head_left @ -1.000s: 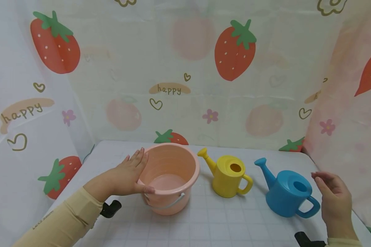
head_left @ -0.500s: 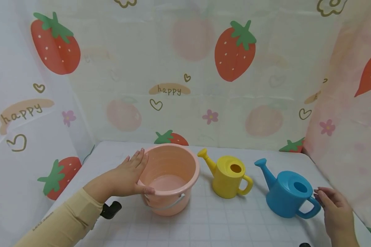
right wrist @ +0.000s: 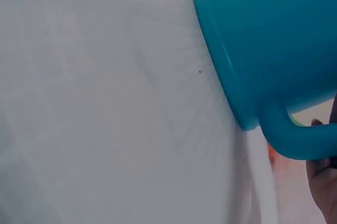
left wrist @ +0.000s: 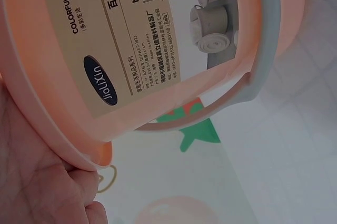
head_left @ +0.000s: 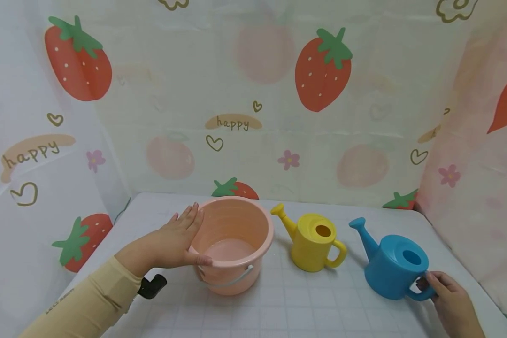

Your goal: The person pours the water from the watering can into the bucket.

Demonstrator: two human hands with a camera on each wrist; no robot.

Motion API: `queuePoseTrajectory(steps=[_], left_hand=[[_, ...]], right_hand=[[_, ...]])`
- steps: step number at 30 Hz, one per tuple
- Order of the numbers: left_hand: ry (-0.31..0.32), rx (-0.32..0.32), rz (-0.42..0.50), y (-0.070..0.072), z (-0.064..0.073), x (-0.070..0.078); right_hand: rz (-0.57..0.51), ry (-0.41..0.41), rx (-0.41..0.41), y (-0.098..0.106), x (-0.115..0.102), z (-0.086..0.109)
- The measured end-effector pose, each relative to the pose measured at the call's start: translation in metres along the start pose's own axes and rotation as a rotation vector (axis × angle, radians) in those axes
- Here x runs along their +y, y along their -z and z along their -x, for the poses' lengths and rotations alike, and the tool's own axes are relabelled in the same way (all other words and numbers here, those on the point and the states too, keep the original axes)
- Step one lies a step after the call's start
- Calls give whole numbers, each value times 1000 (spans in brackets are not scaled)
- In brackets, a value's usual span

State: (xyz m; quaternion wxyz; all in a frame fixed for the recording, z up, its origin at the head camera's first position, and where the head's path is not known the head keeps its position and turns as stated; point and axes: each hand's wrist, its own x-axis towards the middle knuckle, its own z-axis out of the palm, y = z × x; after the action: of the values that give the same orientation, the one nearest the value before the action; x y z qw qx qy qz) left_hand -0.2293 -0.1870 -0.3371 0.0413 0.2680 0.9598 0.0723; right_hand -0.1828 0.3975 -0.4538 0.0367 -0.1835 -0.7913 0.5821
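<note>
A pink bucket [head_left: 236, 267] stands upright on the table, its grey handle [head_left: 232, 277] hanging down in front. My left hand [head_left: 173, 244] rests on the bucket's left rim, fingers straight and thumb along the front edge. The left wrist view shows the palm against the rim, beside a printed label [left wrist: 121, 39]. At the right, a blue watering can [head_left: 393, 267] sits on the table with its spout to the left. My right hand [head_left: 452, 295] grips its handle, thumb on top and fingers passing through the loop. In the right wrist view, most of this hand is out of frame.
Between the bucket and the blue can stands a yellow watering can [head_left: 310, 251], spout towards the bucket. The table [head_left: 295, 310] has a white gridded cover. A strawberry-printed cloth [head_left: 321, 141] rises behind and at both sides.
My right hand has come down from above and right of the blue watering can and taken hold of its handle. The left hand and the bucket have stayed in place.
</note>
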Motion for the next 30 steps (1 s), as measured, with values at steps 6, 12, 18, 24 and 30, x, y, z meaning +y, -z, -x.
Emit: queuePoseTrajectory(steps=[6, 12, 18, 24, 30], left_hand=[[-3, 1, -3, 1, 0, 1], [-1, -7, -2, 2, 1, 2], [4, -8, -5, 2, 1, 1], [7, -7, -8, 2, 1, 1], [4, -8, -12, 2, 1, 2]], right_hand=[[-86, -65, -187, 7, 3, -2], [-90, -51, -213, 6, 9, -5], [-176, 2, -224, 4, 13, -5], [-187, -2, -223, 3, 12, -3], [-235, 65, -193, -2, 14, 0]])
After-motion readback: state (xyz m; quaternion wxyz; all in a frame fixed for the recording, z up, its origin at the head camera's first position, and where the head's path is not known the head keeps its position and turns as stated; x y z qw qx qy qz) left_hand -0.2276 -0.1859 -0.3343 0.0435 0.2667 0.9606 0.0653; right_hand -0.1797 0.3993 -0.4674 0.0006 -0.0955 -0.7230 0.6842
